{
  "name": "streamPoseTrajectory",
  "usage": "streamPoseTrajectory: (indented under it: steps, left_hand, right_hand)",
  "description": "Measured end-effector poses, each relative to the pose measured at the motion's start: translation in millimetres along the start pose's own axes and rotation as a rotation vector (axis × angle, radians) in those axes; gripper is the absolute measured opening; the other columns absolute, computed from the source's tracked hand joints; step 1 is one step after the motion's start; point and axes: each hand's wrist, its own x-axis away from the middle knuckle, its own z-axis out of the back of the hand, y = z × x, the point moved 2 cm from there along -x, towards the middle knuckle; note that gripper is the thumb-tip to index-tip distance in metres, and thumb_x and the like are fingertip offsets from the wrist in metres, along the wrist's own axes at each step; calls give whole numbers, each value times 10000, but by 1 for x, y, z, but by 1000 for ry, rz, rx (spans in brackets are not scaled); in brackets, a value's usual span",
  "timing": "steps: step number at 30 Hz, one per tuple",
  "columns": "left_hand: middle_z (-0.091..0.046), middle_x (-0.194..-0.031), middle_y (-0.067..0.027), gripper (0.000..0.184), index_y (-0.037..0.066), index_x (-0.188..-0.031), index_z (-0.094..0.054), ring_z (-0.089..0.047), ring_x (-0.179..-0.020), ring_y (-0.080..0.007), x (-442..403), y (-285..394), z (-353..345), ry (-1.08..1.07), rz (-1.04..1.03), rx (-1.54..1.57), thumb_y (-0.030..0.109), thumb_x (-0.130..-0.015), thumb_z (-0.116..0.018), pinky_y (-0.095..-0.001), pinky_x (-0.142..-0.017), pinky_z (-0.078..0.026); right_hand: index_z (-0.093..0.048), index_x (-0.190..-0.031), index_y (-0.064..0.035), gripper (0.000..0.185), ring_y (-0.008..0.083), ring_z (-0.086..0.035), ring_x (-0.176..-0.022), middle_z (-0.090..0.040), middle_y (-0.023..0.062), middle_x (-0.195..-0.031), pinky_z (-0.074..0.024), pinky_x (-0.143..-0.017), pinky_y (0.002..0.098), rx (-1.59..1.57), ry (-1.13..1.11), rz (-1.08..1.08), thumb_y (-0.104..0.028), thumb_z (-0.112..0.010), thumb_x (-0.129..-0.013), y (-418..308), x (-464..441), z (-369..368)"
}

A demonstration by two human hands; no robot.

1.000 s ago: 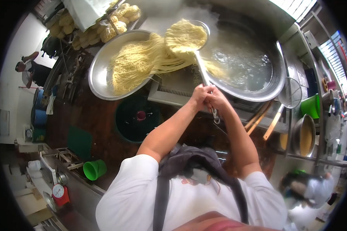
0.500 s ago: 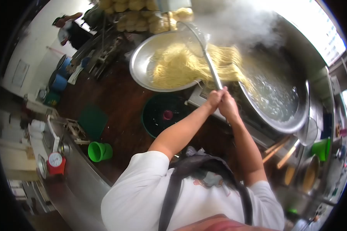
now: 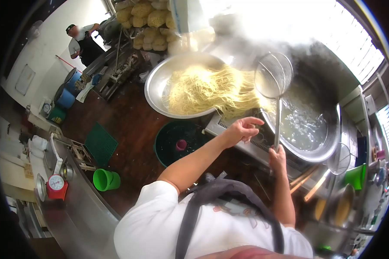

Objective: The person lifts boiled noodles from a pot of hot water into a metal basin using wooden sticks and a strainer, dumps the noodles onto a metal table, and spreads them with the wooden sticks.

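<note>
My right hand [image 3: 278,159] is wrapped round the handle of a wire strainer [image 3: 274,76], whose basket is raised over the near left side of a large pot [image 3: 333,144] of bubbling water. Nothing fills the mesh. My left hand [image 3: 243,131] is off the handle, fingers apart and partly curled, holding nothing, just below the noodles. Yellow noodles [image 3: 199,88] lie heaped in a wide metal bowl [image 3: 153,93] and stretch over its right rim to the pot's edge.
Below the bowl stands a dark green tub [image 3: 162,146]. A green bucket [image 3: 106,180] and a red scale [image 3: 57,185] are at left. Another strainer [image 3: 339,158] and wooden handles lie right of the pot. A co-worker [image 3: 84,45] stands at upper left; steam rises behind the pot.
The strainer first tipped its noodles out at the bowl, then moved right towards the pot. My left hand has let go of the handle and opened.
</note>
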Motion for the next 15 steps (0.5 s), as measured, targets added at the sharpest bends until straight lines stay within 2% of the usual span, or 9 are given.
streamPoseTrajectory:
  steps: [2, 3, 5, 9, 11, 15]
  left_hand:
    - [-517, -661, 43, 451, 26, -1321, -582, -451, -522, -43, -5, 36, -18, -159, -3, 81, 126, -903, -717, -211, -468, -352]
    - [-481, -634, 55, 517, 22, -1377, -551, -420, -522, -36, 0, 60, -35, -205, 16, 6, 105, -891, -706, -216, -461, -300]
    - [-382, -563, 72, 638, 24, -1456, -485, -317, -483, -33, 8, 102, -76, -501, -41, -86, 0, -838, -640, -230, -466, -257]
    - [-365, -564, 81, 696, 7, -1472, -461, -309, -502, -24, 8, 140, -119, -688, 14, -243, -51, -803, -644, -228, -491, -255]
    - [-357, -564, 85, 726, -2, -1480, -449, -305, -512, -19, 5, 146, -131, -795, 35, -325, -76, -785, -646, -228, -503, -254]
    - [-379, -577, 83, 719, -21, -1466, -456, -318, -515, -20, 14, 131, -121, -790, 96, -67, -68, -778, -663, -225, -503, -254]
  right_hand:
    - [-520, -957, -50, 116, 101, -454, -420, -498, 7, -624, -375, -375, 268, -59, -2, -63, -112, -603, -904, 13, 6, 20]
    - [-510, -974, -58, 120, 107, -453, -399, -498, 12, -618, -377, -346, 269, -33, 2, -79, -111, -601, -916, 28, 6, 29]
    - [-508, -978, -58, 129, 111, -456, -396, -498, 13, -617, -378, -343, 271, -83, 10, -92, -117, -605, -918, 36, 14, 42]
    - [-512, -990, -37, 179, 102, -463, -397, -496, 15, -632, -378, -319, 259, -46, 45, -68, -148, -631, -916, 62, 13, 58]
    - [-508, -983, -38, 178, 103, -458, -392, -489, 14, -628, -377, -323, 261, -95, 54, -78, -151, -630, -920, 51, 17, 65]
    - [-502, -976, -41, 164, 109, -452, -382, -479, 13, -618, -376, -324, 269, -121, 77, -51, -147, -617, -925, 50, 20, 63]
